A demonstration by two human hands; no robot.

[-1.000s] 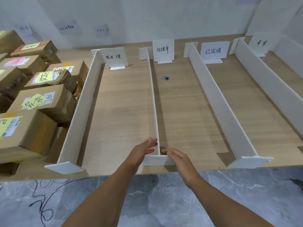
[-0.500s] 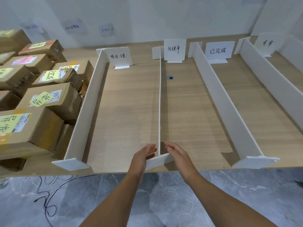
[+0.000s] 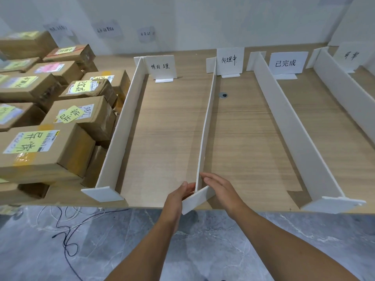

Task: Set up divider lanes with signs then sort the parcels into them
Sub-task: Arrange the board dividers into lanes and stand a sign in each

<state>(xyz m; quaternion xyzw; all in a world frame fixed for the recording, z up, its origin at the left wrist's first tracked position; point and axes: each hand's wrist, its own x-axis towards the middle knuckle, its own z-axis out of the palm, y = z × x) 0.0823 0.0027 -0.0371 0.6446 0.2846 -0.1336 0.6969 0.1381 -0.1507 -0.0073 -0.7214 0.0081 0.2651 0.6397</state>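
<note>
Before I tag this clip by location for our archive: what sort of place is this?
Likely a makeshift indoor parcel-sorting station: labelled cardboard parcels are stacked at the left, white divider boards form lanes on a wooden table, and a handwritten sign stands at each lane's far end.

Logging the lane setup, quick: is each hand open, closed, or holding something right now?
Left hand: open, straight fingers against the near end of the divider.
Right hand: open, straight fingers on the divider's other side, gripping nothing.

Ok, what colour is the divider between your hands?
Plain white, no pattern; the divider shows best in the head view, against the light wood table.
</note>
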